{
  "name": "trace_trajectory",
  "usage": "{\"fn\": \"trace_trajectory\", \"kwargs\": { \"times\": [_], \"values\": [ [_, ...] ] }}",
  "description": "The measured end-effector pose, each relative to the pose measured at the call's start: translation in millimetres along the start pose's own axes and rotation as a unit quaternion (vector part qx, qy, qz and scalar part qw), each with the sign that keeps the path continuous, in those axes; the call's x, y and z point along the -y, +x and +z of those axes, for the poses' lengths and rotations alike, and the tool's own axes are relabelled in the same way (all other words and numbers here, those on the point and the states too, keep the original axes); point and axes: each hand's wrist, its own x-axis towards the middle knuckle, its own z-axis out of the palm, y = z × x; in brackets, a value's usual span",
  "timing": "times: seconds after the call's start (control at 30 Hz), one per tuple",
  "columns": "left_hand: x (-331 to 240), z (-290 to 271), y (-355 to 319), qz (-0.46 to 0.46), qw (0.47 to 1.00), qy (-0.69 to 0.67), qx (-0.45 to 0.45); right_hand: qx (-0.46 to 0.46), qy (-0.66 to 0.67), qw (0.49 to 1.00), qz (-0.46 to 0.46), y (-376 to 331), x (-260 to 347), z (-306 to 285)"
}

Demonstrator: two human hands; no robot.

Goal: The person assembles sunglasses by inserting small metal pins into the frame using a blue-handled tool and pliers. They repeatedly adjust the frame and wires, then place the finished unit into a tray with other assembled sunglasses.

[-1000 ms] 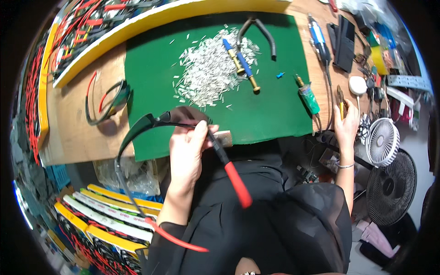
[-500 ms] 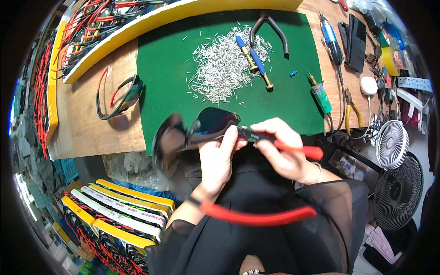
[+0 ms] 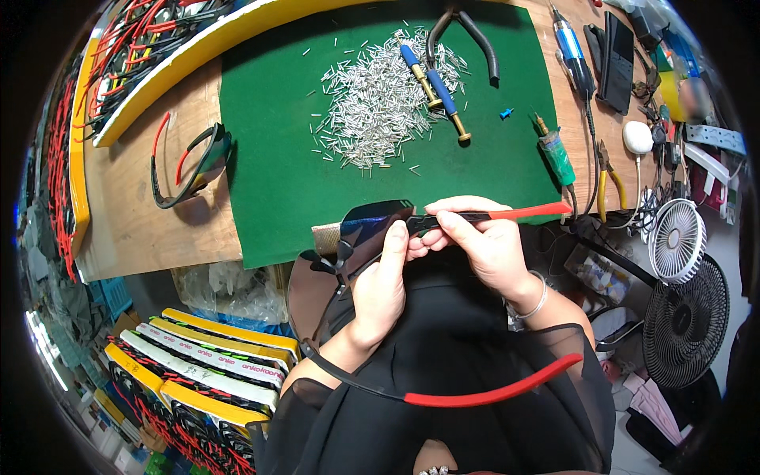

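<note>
A pair of sunglasses [image 3: 310, 291] with dark lenses and black-and-red temples hangs between my hands, above the near edge of the green mat [image 3: 301, 202]. My left hand [image 3: 381, 294] is closed on the frame near the hinge, thumb on top. One temple's black part is pinched by my right hand [image 3: 492, 252] close to that hinge, its red tip pointing right. The other temple curves below my wrists, red end over my lap. My fingers cover the hinge itself. Further up the mat lies a heap of small silver pins [image 3: 368, 119].
Two blue-handled screwdrivers [image 3: 446, 93] and black-handled pliers [image 3: 484, 49] lie by the heap. More sunglasses [image 3: 207, 165] rest on the wood at left. A green hand tool [image 3: 558, 158], yellow-handled pliers [image 3: 611, 190] and a white fan [image 3: 677, 239] are at right.
The sunglasses have turned in my hands: the gripped temple now lies nearly level, and the free one hangs lower. My right hand has shifted slightly. The whole view has moved a little.
</note>
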Motion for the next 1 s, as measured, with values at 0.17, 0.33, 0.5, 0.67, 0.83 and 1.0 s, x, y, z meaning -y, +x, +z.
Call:
{"fn": "trace_trajectory", "kwargs": {
  "times": [0.17, 0.33, 0.5, 0.67, 0.83, 1.0],
  "values": [
    [6.0, -0.4, 1.3, -0.002, 1.0, 0.025, 0.007, -0.033, -0.071, 0.996, -0.047, -1.6, -9.0, 8.5],
    [0.2, 2.1, 3.7, 0.007, 0.999, 0.04, 0.029, -0.042, -0.033, 0.998, -0.029, 0.8, -10.0, 8.8],
    [-3.3, 4.2, 4.4, 0.036, 0.997, 0.07, 0.004, -0.052, -0.031, 0.997, -0.038, -1.5, -10.7, 11.4],
    [-8.9, 3.7, 4.6, -0.001, 1.0, 0.011, 0.001, -0.041, -0.1, 0.988, -0.114, -5.2, -14.4, 17.6],
    [-8.9, -5.0, 6.1, -0.011, 0.998, -0.058, -0.013, 0.009, -0.363, 0.886, -0.288, -5.7, -11.8, 14.0],
    [-39.5, -13.0, 15.9, -0.12, 0.991, 0.027, 0.05, 0.113, -0.44, 0.848, -0.273, -14.8, 0.8, -12.6]
  ]
}}
